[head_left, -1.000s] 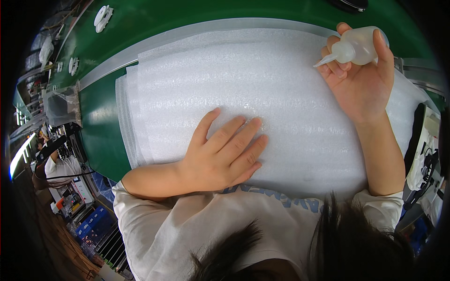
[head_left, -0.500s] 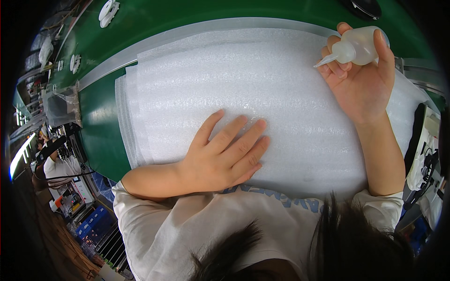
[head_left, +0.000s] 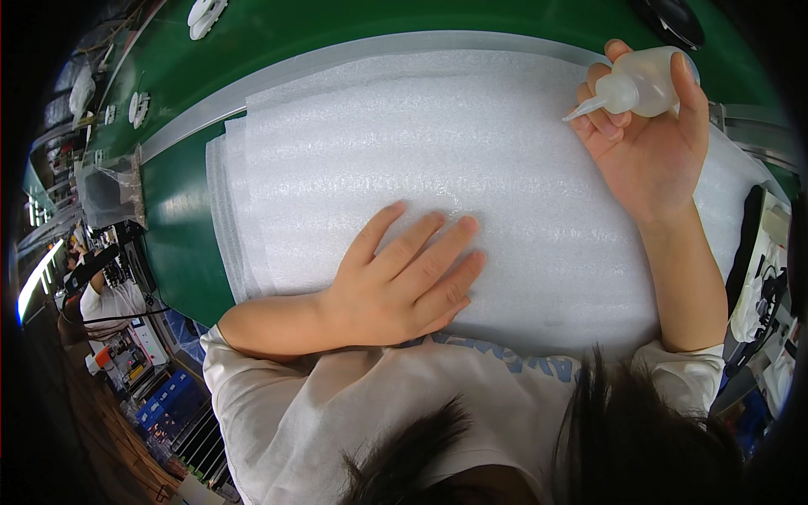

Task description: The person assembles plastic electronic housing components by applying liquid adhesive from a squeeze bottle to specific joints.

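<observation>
My right hand (head_left: 648,160) is raised at the upper right, its fingers and thumb wrapped around a small translucent squeeze bottle (head_left: 652,82). The bottle is tilted on its side, and its thin pointed nozzle (head_left: 587,109) points left and slightly down. Below it spreads a stack of white foam sheets (head_left: 353,160), slightly shiny and with uneven left edges. My left hand (head_left: 408,273) lies palm down over the near middle of the foam, fingers spread and holding nothing.
Behind the foam runs a metal rail (head_left: 404,39), with a green surface (head_left: 337,21) beyond it. White plastic parts (head_left: 204,17) sit there at the far left, and a black rounded object (head_left: 676,21) at the far right. A clear plastic bag (head_left: 114,189) hangs at the left.
The white parts and the black object on the green surface have shifted slightly to the right. My left fingers have moved very slightly; my right hand and the bottle stay in place.
</observation>
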Motion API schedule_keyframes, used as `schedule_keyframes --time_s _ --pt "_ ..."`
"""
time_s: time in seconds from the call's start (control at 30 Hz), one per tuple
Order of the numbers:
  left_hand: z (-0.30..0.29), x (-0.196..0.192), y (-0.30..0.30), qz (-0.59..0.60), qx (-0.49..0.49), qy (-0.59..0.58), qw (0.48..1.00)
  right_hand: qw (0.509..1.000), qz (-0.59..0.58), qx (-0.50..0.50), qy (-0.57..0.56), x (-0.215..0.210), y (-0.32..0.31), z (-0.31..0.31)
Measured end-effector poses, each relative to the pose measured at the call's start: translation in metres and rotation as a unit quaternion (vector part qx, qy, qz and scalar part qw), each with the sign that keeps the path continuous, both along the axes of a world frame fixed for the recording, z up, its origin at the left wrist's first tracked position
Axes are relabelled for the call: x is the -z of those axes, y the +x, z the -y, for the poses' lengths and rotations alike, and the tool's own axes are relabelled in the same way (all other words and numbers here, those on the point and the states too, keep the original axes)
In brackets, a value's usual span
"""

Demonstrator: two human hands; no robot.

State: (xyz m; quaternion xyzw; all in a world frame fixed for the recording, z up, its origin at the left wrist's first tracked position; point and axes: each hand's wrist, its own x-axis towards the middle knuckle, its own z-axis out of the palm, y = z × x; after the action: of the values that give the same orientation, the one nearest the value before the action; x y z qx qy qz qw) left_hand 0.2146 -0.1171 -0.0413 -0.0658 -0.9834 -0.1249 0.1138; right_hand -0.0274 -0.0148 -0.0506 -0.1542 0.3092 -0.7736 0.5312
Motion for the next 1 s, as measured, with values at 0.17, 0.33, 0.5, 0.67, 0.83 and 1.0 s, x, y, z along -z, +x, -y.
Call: schedule_keyframes --time_s 0.17,0.33,0.5,0.67,0.83,1.0 --pt "0.0005 -0.0011 -0.0009 0.010 0.003 -0.013 1.000 1.000 -0.003 0.007 0.004 -0.0001 -0.0003 -0.0008" --pt "0.0002 -0.0005 0.0006 0.013 0.001 -0.012 1.000 1.000 0.000 0.001 -0.005 0.0007 0.0004 -0.0001" --pt "-0.0011 0.0019 0.0025 0.004 0.004 -0.015 1.000 1.000 -0.002 0.004 -0.001 0.0010 0.0001 0.0002" --pt "-0.0016 0.0009 0.0017 0.012 -0.002 -0.019 1.000 1.000 0.000 0.013 0.006 -0.0014 0.0001 0.0004" --pt "-0.0006 0.0020 0.0026 0.006 -0.004 -0.029 1.000 1.000 0.022 0.013 0.011 -0.0003 0.0009 0.0021" --pt "0.0004 0.0041 0.0043 -0.002 -0.006 -0.034 0.999 0.998 0.024 0.043 0.035 -0.0003 0.0034 0.0045"
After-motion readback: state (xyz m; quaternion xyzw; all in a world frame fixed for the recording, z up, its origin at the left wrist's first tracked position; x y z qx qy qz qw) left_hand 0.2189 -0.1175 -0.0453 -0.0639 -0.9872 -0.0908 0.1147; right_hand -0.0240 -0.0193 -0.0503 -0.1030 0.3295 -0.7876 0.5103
